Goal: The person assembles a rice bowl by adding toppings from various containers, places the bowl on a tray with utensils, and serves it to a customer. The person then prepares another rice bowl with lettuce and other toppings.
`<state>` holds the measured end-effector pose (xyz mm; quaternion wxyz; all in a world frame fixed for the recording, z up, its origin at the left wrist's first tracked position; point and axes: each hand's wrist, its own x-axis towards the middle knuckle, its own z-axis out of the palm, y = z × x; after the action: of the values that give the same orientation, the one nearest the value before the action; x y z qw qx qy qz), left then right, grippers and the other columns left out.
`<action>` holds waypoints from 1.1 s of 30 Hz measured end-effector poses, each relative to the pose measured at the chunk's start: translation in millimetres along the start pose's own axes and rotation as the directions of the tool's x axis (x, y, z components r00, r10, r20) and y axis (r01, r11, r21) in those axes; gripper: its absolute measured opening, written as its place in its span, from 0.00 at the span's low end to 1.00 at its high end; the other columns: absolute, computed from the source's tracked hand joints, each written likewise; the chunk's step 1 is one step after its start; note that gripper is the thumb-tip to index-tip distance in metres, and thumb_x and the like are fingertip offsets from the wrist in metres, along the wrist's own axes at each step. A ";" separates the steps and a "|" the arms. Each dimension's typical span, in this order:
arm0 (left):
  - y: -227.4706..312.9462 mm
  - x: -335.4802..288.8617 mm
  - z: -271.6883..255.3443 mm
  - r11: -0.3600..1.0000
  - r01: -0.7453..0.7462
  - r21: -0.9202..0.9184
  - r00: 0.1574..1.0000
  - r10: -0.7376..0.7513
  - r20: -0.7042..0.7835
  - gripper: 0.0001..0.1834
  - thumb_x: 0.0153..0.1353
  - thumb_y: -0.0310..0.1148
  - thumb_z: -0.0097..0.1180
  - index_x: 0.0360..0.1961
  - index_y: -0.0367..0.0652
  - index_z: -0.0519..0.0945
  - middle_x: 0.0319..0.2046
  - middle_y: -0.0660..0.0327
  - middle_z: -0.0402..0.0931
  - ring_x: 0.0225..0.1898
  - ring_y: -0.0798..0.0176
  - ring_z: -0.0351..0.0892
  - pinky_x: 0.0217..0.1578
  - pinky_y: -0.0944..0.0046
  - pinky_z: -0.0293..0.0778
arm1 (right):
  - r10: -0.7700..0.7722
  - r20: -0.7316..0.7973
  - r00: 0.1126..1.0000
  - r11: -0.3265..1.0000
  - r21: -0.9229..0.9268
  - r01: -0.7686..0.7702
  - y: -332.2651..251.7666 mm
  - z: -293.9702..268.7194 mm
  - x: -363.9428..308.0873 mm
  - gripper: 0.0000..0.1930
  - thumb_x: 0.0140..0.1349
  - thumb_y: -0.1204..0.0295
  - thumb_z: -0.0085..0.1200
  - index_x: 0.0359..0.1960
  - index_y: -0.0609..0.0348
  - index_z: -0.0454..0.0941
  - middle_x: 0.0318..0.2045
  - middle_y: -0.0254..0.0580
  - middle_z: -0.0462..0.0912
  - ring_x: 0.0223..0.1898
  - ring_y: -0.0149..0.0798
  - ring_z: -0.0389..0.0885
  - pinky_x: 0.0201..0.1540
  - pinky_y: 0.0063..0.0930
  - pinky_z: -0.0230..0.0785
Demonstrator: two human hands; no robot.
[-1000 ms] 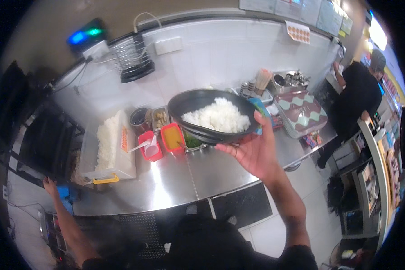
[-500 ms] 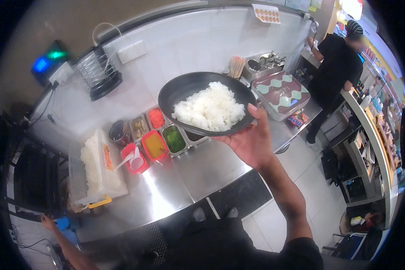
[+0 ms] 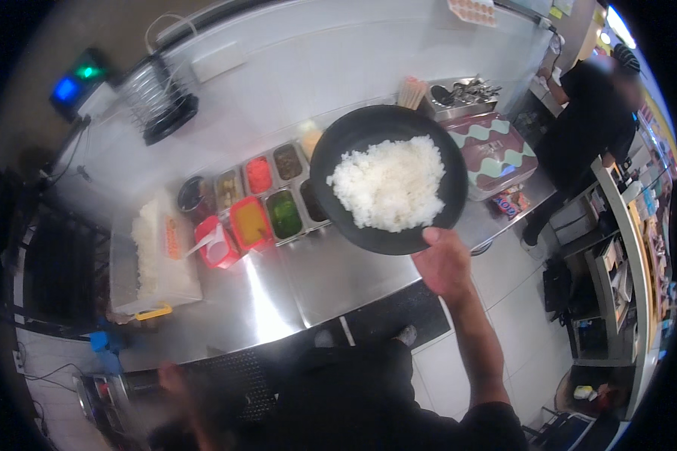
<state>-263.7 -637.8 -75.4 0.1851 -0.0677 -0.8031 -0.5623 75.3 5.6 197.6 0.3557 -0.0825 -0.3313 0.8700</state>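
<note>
My right hand (image 3: pixel 445 264) grips the near rim of a wide black bowl (image 3: pixel 346 128), thumb over the edge and the fingers mostly hidden beneath. White rice (image 3: pixel 390 184) lies heaped in the bowl, which is held above the steel counter (image 3: pixel 338 270) and tipped toward me. Low on the left, in front of the counter's edge, my left hand (image 3: pixel 177 383) is smeared by motion; its fingers cannot be made out. Behind the bowl's left side stand small steel pans with green herbs (image 3: pixel 284 214), red shreds (image 3: pixel 259 174) and brown bits (image 3: pixel 287 161).
A clear tub (image 3: pixel 158 270) of white food stands at the counter's left, beside a red container (image 3: pixel 217 244) with a white spoon and another of yellow liquid (image 3: pixel 250 223). Right: a patterned lidded box (image 3: pixel 496 154), a cutlery bin (image 3: pixel 462 98), a snack packet (image 3: pixel 510 201). A person (image 3: pixel 590 113) stands beyond.
The bowl of rice has shifted right and tilted more toward me. My left hand has moved from the far left inward toward my body. The view has turned slightly.
</note>
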 end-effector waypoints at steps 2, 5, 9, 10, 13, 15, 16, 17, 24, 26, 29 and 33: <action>9.6 -110.6 77.5 0.998 0.050 0.047 0.994 -0.054 0.099 0.09 0.66 0.31 0.52 0.29 0.41 0.79 0.21 0.65 0.76 0.19 0.73 0.71 0.18 0.70 0.66 | -0.003 -0.020 1.000 0.999 -0.039 0.002 -12.8 -16.9 -7.6 0.34 0.57 0.75 0.56 0.67 0.66 0.62 0.65 0.48 0.70 0.67 0.45 0.67 0.71 0.43 0.55; 164.0 -264.3 236.5 0.943 0.326 -0.066 0.871 -0.272 0.409 0.11 0.69 0.29 0.53 0.49 0.34 0.80 0.28 0.59 0.81 0.23 0.69 0.76 0.24 0.68 0.75 | 0.015 -0.059 0.998 0.994 -0.107 -0.021 -55.1 -43.9 -26.9 0.35 0.55 0.79 0.58 0.66 0.68 0.62 0.64 0.47 0.71 0.67 0.44 0.68 0.71 0.41 0.56; 345.1 -329.5 367.1 0.968 -0.097 -0.230 0.410 0.250 0.877 0.13 0.71 0.27 0.48 0.51 0.32 0.78 0.30 0.58 0.81 0.26 0.69 0.79 0.31 0.68 0.76 | -0.002 -0.092 0.996 0.998 -0.059 -0.003 -113.4 -95.7 -68.2 0.34 0.56 0.81 0.64 0.65 0.66 0.64 0.61 0.45 0.74 0.62 0.39 0.73 0.65 0.38 0.64; 377.6 -342.7 391.7 0.952 -0.103 -0.287 0.360 0.305 0.882 0.13 0.71 0.27 0.49 0.51 0.31 0.78 0.30 0.58 0.81 0.26 0.68 0.79 0.31 0.68 0.76 | 0.047 -0.120 0.992 0.997 -0.051 -0.053 -126.4 -114.5 -79.7 0.34 0.56 0.81 0.64 0.65 0.66 0.64 0.61 0.45 0.74 0.61 0.39 0.74 0.65 0.37 0.64; 449.2 -372.0 461.9 0.949 0.061 -0.309 0.243 0.286 0.927 0.13 0.71 0.33 0.52 0.51 0.39 0.80 0.31 0.58 0.82 0.27 0.68 0.80 0.32 0.66 0.78 | -0.070 -0.180 0.981 0.997 0.007 0.072 -167.3 -161.1 -119.3 0.37 0.57 0.82 0.63 0.68 0.66 0.57 0.64 0.45 0.70 0.65 0.39 0.70 0.66 0.37 0.64; 483.5 -395.8 502.9 0.855 0.429 -0.290 0.249 0.196 0.948 0.13 0.72 0.34 0.51 0.50 0.39 0.80 0.32 0.58 0.82 0.27 0.68 0.80 0.32 0.67 0.77 | -0.147 -0.267 0.952 0.989 -0.024 0.146 -193.3 -194.8 -151.6 0.37 0.58 0.83 0.63 0.68 0.67 0.58 0.63 0.47 0.71 0.65 0.39 0.70 0.66 0.35 0.65; 495.8 -401.8 527.5 0.861 0.438 -0.259 0.198 0.189 0.962 0.14 0.72 0.35 0.50 0.50 0.38 0.79 0.32 0.57 0.82 0.27 0.68 0.80 0.31 0.67 0.77 | -0.158 -0.342 0.926 0.987 -0.039 0.154 -206.3 -210.0 -163.3 0.37 0.58 0.82 0.63 0.68 0.67 0.58 0.63 0.47 0.70 0.65 0.39 0.70 0.66 0.35 0.65; 507.8 -407.7 554.2 0.867 0.443 -0.228 0.151 0.178 0.972 0.15 0.72 0.36 0.50 0.50 0.36 0.79 0.32 0.56 0.82 0.27 0.67 0.79 0.30 0.67 0.76 | -0.164 -0.413 0.896 0.986 -0.050 0.157 -222.0 -226.6 -176.1 0.37 0.58 0.82 0.63 0.67 0.67 0.58 0.63 0.48 0.70 0.64 0.40 0.70 0.66 0.35 0.65; 592.9 -549.5 722.0 0.939 0.290 -0.183 -0.239 0.257 0.936 0.13 0.72 0.32 0.50 0.50 0.35 0.80 0.31 0.58 0.83 0.27 0.70 0.79 0.30 0.69 0.76 | -0.346 -0.665 0.662 0.930 -0.150 0.335 -297.0 -379.8 -246.3 0.38 0.57 0.82 0.64 0.68 0.68 0.57 0.64 0.50 0.69 0.65 0.41 0.70 0.66 0.35 0.65; 631.3 -596.7 780.4 0.922 0.258 -0.291 -0.356 0.370 0.858 0.13 0.72 0.31 0.50 0.50 0.35 0.80 0.31 0.57 0.83 0.28 0.71 0.79 0.30 0.69 0.77 | -0.402 -0.688 0.604 0.908 -0.213 0.361 -321.4 -418.2 -254.2 0.38 0.57 0.83 0.62 0.68 0.68 0.57 0.64 0.49 0.69 0.66 0.42 0.68 0.68 0.36 0.61; 710.4 -668.5 866.4 0.878 0.182 -0.443 -0.476 0.473 0.741 0.15 0.69 0.32 0.54 0.51 0.34 0.79 0.36 0.54 0.84 0.34 0.65 0.83 0.36 0.66 0.79 | -0.447 -0.714 0.538 0.881 -0.250 0.401 -353.0 -484.8 -267.6 0.38 0.56 0.84 0.61 0.68 0.68 0.57 0.64 0.47 0.69 0.66 0.42 0.67 0.69 0.38 0.57; 859.1 -753.9 967.7 0.237 -0.123 -0.964 -0.325 0.908 0.264 0.20 0.63 0.32 0.56 0.55 0.34 0.76 0.58 0.47 0.74 0.50 0.43 0.80 0.49 0.54 0.77 | -0.494 -0.757 0.428 0.841 -0.292 0.456 -380.5 -537.2 -283.4 0.37 0.55 0.83 0.61 0.67 0.68 0.59 0.63 0.47 0.70 0.64 0.41 0.69 0.68 0.35 0.59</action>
<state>490.0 643.3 108.0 -0.1297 -0.8647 -0.2905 -0.3886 701.6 293.5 1.3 0.6940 -0.3798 -0.1597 0.5904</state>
